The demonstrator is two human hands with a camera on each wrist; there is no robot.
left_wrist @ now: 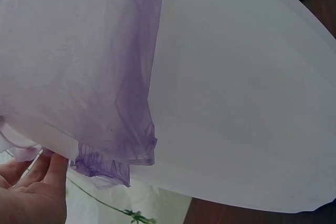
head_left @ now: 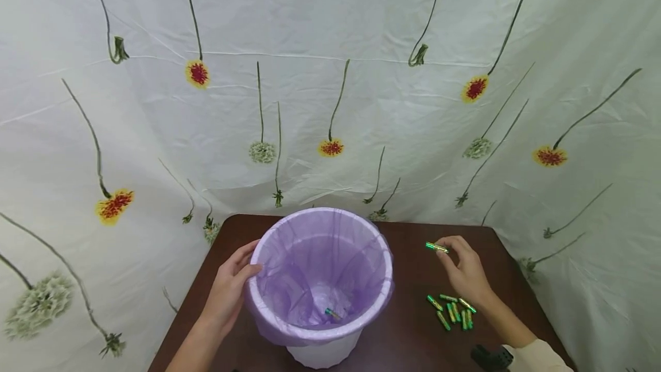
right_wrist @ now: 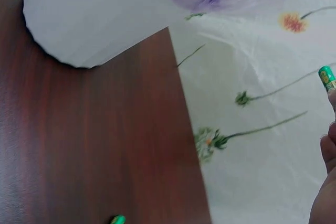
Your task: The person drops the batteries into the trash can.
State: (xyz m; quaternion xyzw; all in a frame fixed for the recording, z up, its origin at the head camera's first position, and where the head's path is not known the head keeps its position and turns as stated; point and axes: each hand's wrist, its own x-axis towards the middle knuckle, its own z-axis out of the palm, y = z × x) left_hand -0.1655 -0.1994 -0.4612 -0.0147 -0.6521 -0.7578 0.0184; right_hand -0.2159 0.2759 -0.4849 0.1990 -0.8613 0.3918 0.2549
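A white trash bin [head_left: 321, 355] stands on the table, lined with a thin purple bag [head_left: 320, 234] folded over its rim. My left hand [head_left: 229, 286] grips the rim at the left, thumb on top and fingers outside. To the right of the bin, my right hand [head_left: 467, 274] pinches a green and gold battery [head_left: 436, 247] above the table. One more battery [head_left: 333, 314] lies inside the bag at the bottom. Several loose batteries [head_left: 453, 311] are bunched on the tabletop below my right hand. In the left wrist view the bag [left_wrist: 134, 87] hangs down the bin's side.
The dark brown table [head_left: 408, 263] has rounded far corners. A pale cloth [head_left: 310, 33] with printed flowers hangs behind it and at both sides. A black band [head_left: 490, 357] sits at my right wrist by the pale sleeve [head_left: 537, 357].
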